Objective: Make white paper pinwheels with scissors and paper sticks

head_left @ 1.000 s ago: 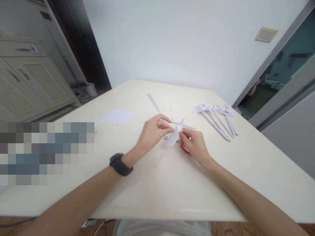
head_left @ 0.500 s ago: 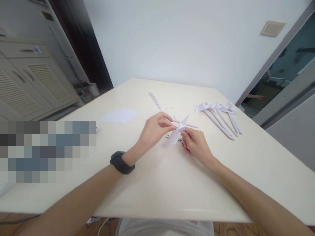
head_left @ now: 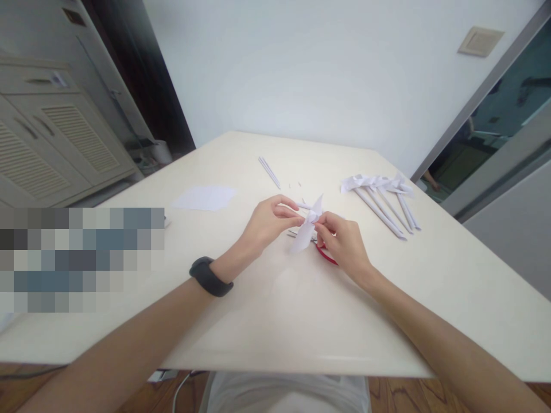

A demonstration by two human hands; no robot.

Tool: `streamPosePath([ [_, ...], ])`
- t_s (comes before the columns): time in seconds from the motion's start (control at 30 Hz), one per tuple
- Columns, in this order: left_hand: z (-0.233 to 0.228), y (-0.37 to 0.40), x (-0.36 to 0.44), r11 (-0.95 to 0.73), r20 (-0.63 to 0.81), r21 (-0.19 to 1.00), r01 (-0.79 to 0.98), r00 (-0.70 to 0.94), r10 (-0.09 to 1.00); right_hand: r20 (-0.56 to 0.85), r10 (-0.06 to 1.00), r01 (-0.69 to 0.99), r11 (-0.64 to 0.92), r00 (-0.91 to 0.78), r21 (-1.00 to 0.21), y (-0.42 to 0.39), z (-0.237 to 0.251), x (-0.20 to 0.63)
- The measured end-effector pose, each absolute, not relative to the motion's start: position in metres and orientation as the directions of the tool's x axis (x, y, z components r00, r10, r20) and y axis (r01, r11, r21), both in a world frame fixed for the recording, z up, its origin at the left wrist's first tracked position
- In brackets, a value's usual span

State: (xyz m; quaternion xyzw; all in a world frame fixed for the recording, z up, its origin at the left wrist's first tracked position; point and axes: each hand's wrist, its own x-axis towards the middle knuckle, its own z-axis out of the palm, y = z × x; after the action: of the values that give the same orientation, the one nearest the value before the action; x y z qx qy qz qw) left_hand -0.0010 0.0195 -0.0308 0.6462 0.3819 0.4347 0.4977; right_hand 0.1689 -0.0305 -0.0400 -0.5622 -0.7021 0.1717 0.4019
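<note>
A small folded white paper piece is held between both hands at the middle of the cream table. My left hand, with a black band on its wrist, pinches the paper's left side with thumb and fingers. My right hand pinches its right side. Under my right hand lies a pair of red-handled scissors, mostly hidden. A thin white paper stick lies just behind the hands.
Several finished paper pinwheels on rolled sticks lie at the right back. A flat white sheet rests at the left. Thin paper strips lie farther back. A cabinet stands at the left, a glass door at the right.
The hands and the paper piece shifted slightly away from me on the table, and the fingers keep working the fold. More of the red scissors shows under my right hand.
</note>
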Motion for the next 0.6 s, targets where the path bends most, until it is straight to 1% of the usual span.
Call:
streamPosePath([
  [0.1, -0.0320, 0.0201, -0.0001, -0.179, 0.158, 0.983, 0.034, 0.330, 0.930, 0.361, 0.932, 0.672, 0.297, -0.048, -0.678, -0.0305, -0.0396, 0.1686],
  [0.2, -0.0325, 0.0202, 0.0005, -0.159, 0.144, 0.987, 0.021, 0.325, 0.935, 0.383, 0.922, 0.714, 0.310, -0.064, -0.627, -0.0297, -0.0391, 0.1695],
  [0.3, -0.0323, 0.0196, 0.0004, -0.134, 0.116, 0.991, 0.030, 0.329, 0.937, 0.412, 0.905, 0.757, 0.340, -0.103, -0.558, -0.0287, -0.0398, 0.1712],
  [0.47, -0.0343, 0.0198, -0.0009, -0.103, 0.083, 0.994, 0.041, 0.345, 0.935, 0.482, 0.862, 0.849, 0.367, -0.156, -0.381, -0.0282, -0.0407, 0.1722],
  [0.6, -0.0358, 0.0204, -0.0009, -0.097, 0.079, 0.995, 0.029, 0.367, 0.927, 0.511, 0.840, 0.856, 0.393, -0.184, -0.337, -0.0281, -0.0395, 0.1717],
])
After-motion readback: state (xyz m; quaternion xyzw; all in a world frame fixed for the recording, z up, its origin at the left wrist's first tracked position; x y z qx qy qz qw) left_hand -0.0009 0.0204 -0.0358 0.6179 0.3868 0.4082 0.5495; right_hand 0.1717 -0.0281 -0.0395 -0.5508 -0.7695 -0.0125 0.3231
